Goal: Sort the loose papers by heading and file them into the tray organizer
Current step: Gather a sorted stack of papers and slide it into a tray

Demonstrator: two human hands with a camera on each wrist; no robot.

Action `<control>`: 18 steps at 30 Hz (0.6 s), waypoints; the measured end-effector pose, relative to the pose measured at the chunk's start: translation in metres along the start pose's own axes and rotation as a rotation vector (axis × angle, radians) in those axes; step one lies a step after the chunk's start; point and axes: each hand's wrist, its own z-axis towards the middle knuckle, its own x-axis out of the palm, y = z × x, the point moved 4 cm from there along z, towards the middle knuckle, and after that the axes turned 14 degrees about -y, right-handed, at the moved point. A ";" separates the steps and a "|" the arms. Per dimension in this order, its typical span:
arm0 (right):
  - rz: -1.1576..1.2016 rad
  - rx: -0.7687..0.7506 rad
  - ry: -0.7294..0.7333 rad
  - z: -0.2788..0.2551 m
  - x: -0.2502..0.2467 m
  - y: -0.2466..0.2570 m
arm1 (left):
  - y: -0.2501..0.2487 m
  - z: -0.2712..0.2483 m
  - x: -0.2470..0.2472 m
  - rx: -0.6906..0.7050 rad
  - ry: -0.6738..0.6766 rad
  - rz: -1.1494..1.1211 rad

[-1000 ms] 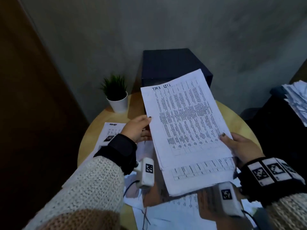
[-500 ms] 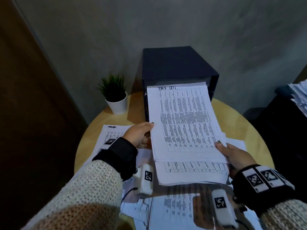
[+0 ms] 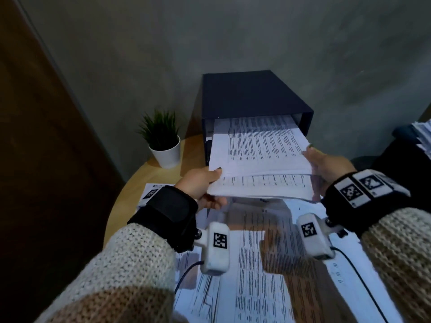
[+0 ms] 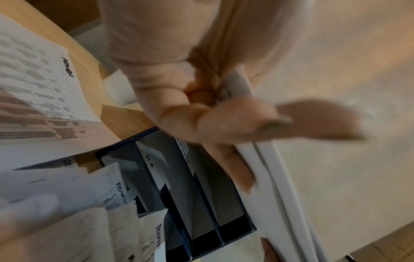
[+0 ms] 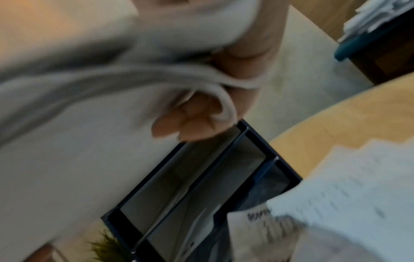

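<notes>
A stack of printed papers (image 3: 258, 155) lies flat between both hands, its far end inside the top slot of the dark tray organizer (image 3: 251, 94). My left hand (image 3: 200, 180) pinches the stack's near left corner, thumb on top. My right hand (image 3: 326, 163) grips the right edge, thumb on top. In the left wrist view the stack (image 4: 280, 177) sits against the fingers (image 4: 228, 122), with the organizer's slots (image 4: 201, 203) below. In the right wrist view the papers (image 5: 67, 159) curl over the fingers (image 5: 190, 124) above the organizer (image 5: 212, 186).
Loose printed sheets (image 3: 256, 276) cover the round wooden table (image 3: 163, 173) under my wrists, one more sheet (image 3: 154, 192) at the left. A small potted plant (image 3: 163, 141) stands left of the organizer. Another paper pile (image 3: 422, 136) sits on dark furniture at the right.
The stack went from tilted up facing me to flat, and both hands carried it forward until its heading end entered the organizer's top slot.
</notes>
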 end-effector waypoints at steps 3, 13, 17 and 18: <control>-0.163 0.067 0.227 -0.004 0.000 0.010 | -0.009 0.018 0.004 -0.009 -0.111 -0.043; 0.326 0.308 0.135 0.018 0.014 0.027 | -0.034 0.055 0.033 -0.137 -0.188 -0.403; 0.502 0.261 0.092 0.027 0.032 0.035 | -0.047 0.064 0.040 -0.109 -0.194 -0.622; 0.542 0.233 0.079 0.029 0.037 0.036 | -0.049 0.069 0.042 -0.115 -0.195 -0.670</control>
